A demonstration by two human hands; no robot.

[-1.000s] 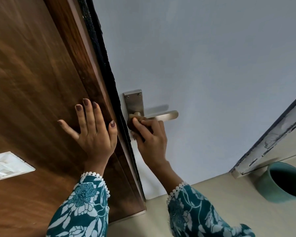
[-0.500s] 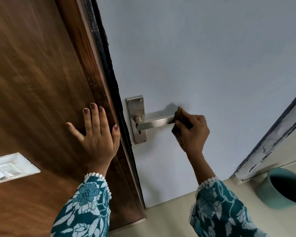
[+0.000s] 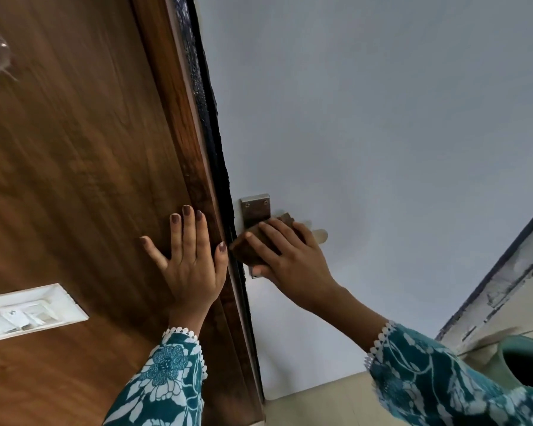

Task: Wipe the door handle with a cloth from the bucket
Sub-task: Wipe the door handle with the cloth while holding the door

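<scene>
A steel lever door handle [image 3: 320, 233] on a steel backplate [image 3: 255, 207] is mounted on the pale blue-grey door [image 3: 366, 133]. My right hand [image 3: 293, 256] presses a folded brown cloth [image 3: 249, 245] flat over the lower backplate and the handle's root; only the lever's tip and the plate's top show. My left hand [image 3: 188, 256] lies flat, fingers spread, on the brown wooden panel [image 3: 74, 179] just left of the door edge. The teal bucket [image 3: 523, 364] stands at the lower right, partly cut off.
A white switch plate [image 3: 28, 312] sits on the wooden panel at the lower left. A dark rubber seal [image 3: 210, 133] runs along the door edge. Beige floor [image 3: 320, 404] lies below, and a worn white frame [image 3: 505, 278] slants at the right.
My right hand has slid the cloth back left from the lever's tip to the backplate. My left hand has stayed on the wooden panel. The camera has tilted a little.
</scene>
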